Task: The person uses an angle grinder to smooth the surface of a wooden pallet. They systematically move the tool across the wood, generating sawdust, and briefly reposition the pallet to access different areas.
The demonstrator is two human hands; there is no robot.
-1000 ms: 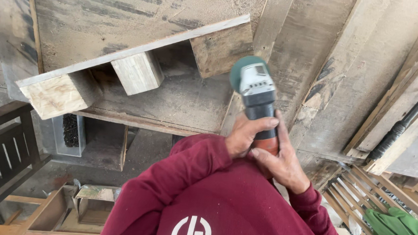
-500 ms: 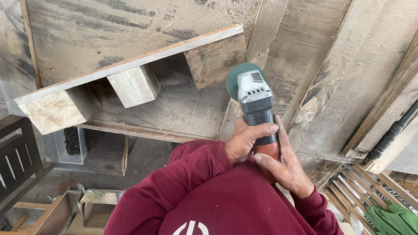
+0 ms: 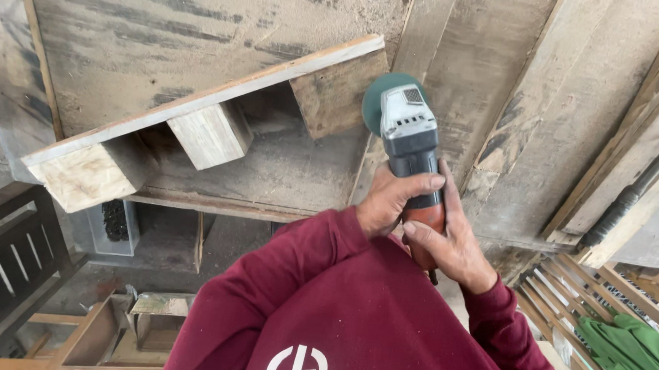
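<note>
Both my hands grip an angle grinder [image 3: 408, 140] with a grey head, dark body and orange rear. My left hand [image 3: 389, 200] wraps the body from the left. My right hand [image 3: 451, 249] holds the orange rear end. The grinder's green disc [image 3: 381, 97] faces down over the dusty workbench [image 3: 163, 30], just right of a wooden pallet piece [image 3: 197, 104]. That piece is a long plank on edge with three square blocks; the disc is nearest the right-hand block [image 3: 339, 90]. I cannot tell if the disc touches wood.
Weathered boards [image 3: 548, 107] lie to the right of the bench. A black-handled tool [image 3: 626, 199] rests among slats at far right. Green cloth [image 3: 631, 356] sits at bottom right. A dark slatted frame [image 3: 5, 256] and small wooden boxes [image 3: 146, 318] are at lower left.
The grinder has shifted a little up and away from me, its disc now closer to the right-hand block. Both hands keep the same grip.
</note>
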